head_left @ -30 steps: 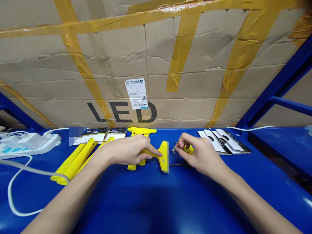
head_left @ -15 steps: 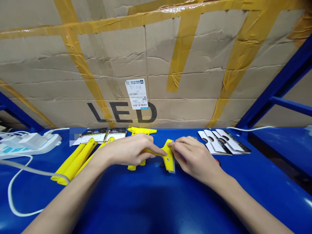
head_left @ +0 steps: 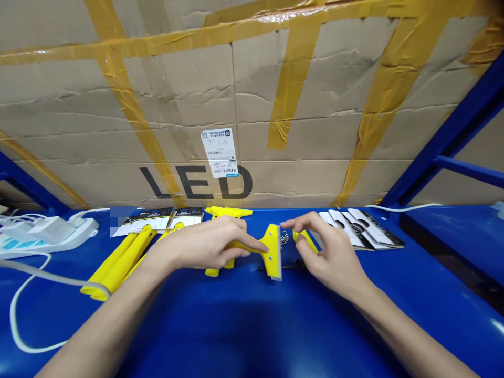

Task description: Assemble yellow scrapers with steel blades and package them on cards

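My left hand (head_left: 214, 242) is closed round the handle of a yellow scraper (head_left: 271, 247), its index finger stretched onto the head. Two small screws show in that head, and a metal blade (head_left: 279, 262) runs along its right edge. My right hand (head_left: 328, 252) is open, thumb and index finger apart, with the index fingertip near the blade's upper corner. Between hand and blade lie several loose screws (head_left: 285, 239). Partly hidden by my right hand is another yellow piece (head_left: 306, 241). A dark thin tool (head_left: 295, 264), mostly covered, lies below the screws.
Yellow scraper parts (head_left: 228, 211) lie behind my left hand. Long yellow handles (head_left: 118, 262) and printed cards (head_left: 145, 220) are at left, beside a white power strip (head_left: 59, 231) with cables. More folded cards (head_left: 372, 231) lie at right. A large cardboard box (head_left: 260, 105) stands behind the blue table (head_left: 244, 331).
My right hand has drawn back to the right from the scraper head, its fingers parting. A second screw, the blade and the loose screws now show. My left hand keeps its grip.
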### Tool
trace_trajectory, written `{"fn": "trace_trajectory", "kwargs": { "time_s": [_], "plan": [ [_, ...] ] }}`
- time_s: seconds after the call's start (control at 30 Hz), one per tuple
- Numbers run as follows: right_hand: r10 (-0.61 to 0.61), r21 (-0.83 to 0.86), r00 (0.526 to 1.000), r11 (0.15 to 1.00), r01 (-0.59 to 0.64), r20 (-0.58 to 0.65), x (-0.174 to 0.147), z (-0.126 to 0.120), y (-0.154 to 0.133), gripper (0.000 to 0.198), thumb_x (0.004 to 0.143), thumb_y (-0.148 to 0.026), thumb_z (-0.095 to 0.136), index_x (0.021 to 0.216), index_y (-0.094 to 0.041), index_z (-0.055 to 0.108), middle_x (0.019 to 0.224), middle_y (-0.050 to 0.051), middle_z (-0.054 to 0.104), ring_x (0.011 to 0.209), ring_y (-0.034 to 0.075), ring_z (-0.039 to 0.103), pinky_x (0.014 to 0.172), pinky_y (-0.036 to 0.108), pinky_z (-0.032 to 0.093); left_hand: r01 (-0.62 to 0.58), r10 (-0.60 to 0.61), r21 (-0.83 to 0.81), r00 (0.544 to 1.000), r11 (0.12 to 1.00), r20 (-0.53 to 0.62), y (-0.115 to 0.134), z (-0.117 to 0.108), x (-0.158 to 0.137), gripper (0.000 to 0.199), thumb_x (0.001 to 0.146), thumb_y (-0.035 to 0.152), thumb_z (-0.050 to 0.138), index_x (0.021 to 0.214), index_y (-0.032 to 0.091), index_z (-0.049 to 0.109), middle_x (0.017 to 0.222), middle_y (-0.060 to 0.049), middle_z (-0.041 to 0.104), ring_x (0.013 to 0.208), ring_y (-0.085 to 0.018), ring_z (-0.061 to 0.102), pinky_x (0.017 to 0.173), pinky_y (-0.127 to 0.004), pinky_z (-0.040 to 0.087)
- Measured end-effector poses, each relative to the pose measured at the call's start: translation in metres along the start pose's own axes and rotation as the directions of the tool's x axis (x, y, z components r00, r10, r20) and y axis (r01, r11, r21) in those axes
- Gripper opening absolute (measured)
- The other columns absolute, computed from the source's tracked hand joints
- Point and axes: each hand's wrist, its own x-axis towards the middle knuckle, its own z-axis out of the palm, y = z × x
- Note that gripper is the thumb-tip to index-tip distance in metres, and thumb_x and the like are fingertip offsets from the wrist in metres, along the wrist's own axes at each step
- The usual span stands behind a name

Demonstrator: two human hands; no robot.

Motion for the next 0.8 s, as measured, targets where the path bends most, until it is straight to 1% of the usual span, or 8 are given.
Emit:
{"fn": "trace_trajectory", "kwargs": {
  "time_s": [0.1,0.17,0.23,0.33,0.43,0.53,0.63,0.8],
  "plan": [
    [0.362,0.220,0.930,0.914,-0.342,-0.058,0.003,0.001,0.000,0.020,0.084,-0.031,0.069,0.093,-0.024,0.052,0.078,0.003,0.072,0.071,0.021,0.069,0.066,0.034,0.054,0.008,-0.007,0.044,1.000,0.999,-0.028,-0.001,0.002,0.001,0.034,0.100,0.017,0.053,0.126,0.028,0.072,0.091,-0.004,0.069,0.082,-0.015,0.063,0.076,-0.024,0.047],
    [0.512,0.372,0.851,0.773,-0.514,0.114,0.005,0.002,0.000,0.039,0.078,-0.040,0.077,0.103,-0.024,0.051,0.073,0.002,0.073,0.067,0.021,0.069,0.063,0.032,0.054,0.023,-0.017,0.097,0.998,0.995,-0.061,-0.003,0.005,0.002,0.037,0.101,0.018,0.051,0.130,0.032,0.070,0.090,-0.003,0.064,0.079,-0.015,0.060,0.073,-0.024,0.045],
    [0.543,0.480,0.792,0.636,-0.605,0.279,0.005,0.002,-0.001,0.058,0.072,-0.042,0.084,0.116,-0.025,0.050,0.077,0.002,0.077,0.069,0.020,0.071,0.065,0.031,0.054,0.027,-0.011,0.164,0.996,0.986,-0.093,-0.004,0.009,0.004,0.041,0.102,0.019,0.048,0.135,0.036,0.066,0.091,-0.003,0.060,0.077,-0.015,0.057,0.072,-0.025,0.045],
    [0.548,0.570,0.767,0.530,-0.628,0.334,0.005,0.001,-0.003,0.071,0.067,-0.037,0.089,0.125,-0.026,0.049,0.077,0.001,0.078,0.067,0.018,0.070,0.064,0.028,0.052,0.006,0.023,0.222,0.992,0.975,-0.127,-0.003,0.013,0.005,0.043,0.103,0.020,0.045,0.139,0.036,0.062,0.097,-0.004,0.061,0.081,-0.016,0.059,0.078,-0.027,0.047],
    [0.574,0.600,0.762,0.508,-0.618,0.300,0.005,-0.001,-0.005,0.073,0.064,-0.033,0.091,0.125,-0.025,0.052,0.071,-0.001,0.077,0.064,0.016,0.068,0.063,0.026,0.050,-0.015,0.053,0.216,0.984,0.976,-0.170,0.002,0.015,0.006,0.043,0.103,0.018,0.045,0.139,0.035,0.060,0.128,-0.006,0.062,0.091,-0.016,0.063,0.085,-0.028,0.049],
    [0.578,0.612,0.760,0.495,-0.616,0.297,0.006,-0.004,-0.004,0.078,0.061,-0.030,0.093,0.127,-0.024,0.051,0.070,-0.002,0.077,0.065,0.016,0.068,0.066,0.026,0.050,-0.027,0.062,0.222,0.986,0.975,-0.153,0.008,0.015,0.007,0.058,0.096,0.006,0.046,0.143,0.039,0.054,0.164,-0.002,0.036,0.098,-0.015,0.066,0.081,-0.025,0.051],
    [0.572,0.611,0.757,0.488,-0.623,0.316,0.006,-0.006,-0.002,0.083,0.060,-0.028,0.093,0.130,-0.024,0.050,0.069,-0.002,0.076,0.065,0.016,0.067,0.070,0.027,0.051,-0.043,0.062,0.248,0.996,0.968,-0.071,0.013,0.018,0.010,0.074,0.089,-0.001,0.048,0.147,0.045,0.048,0.171,0.004,0.019,0.111,-0.020,0.067,0.082,-0.027,0.053],
    [0.571,0.622,0.752,0.469,-0.627,0.329,0.006,-0.006,0.000,0.090,0.057,-0.024,0.094,0.134,-0.025,0.049,0.067,-0.004,0.074,0.064,0.015,0.064,0.068,0.026,0.049,-0.014,0.024,0.221,0.999,0.975,-0.041,0.018,0.021,0.012,0.066,0.091,0.002,0.046,0.143,0.042,0.053,0.169,0.005,0.023,0.115,-0.023,0.069,0.087,-0.032,0.056]
  ]
}}
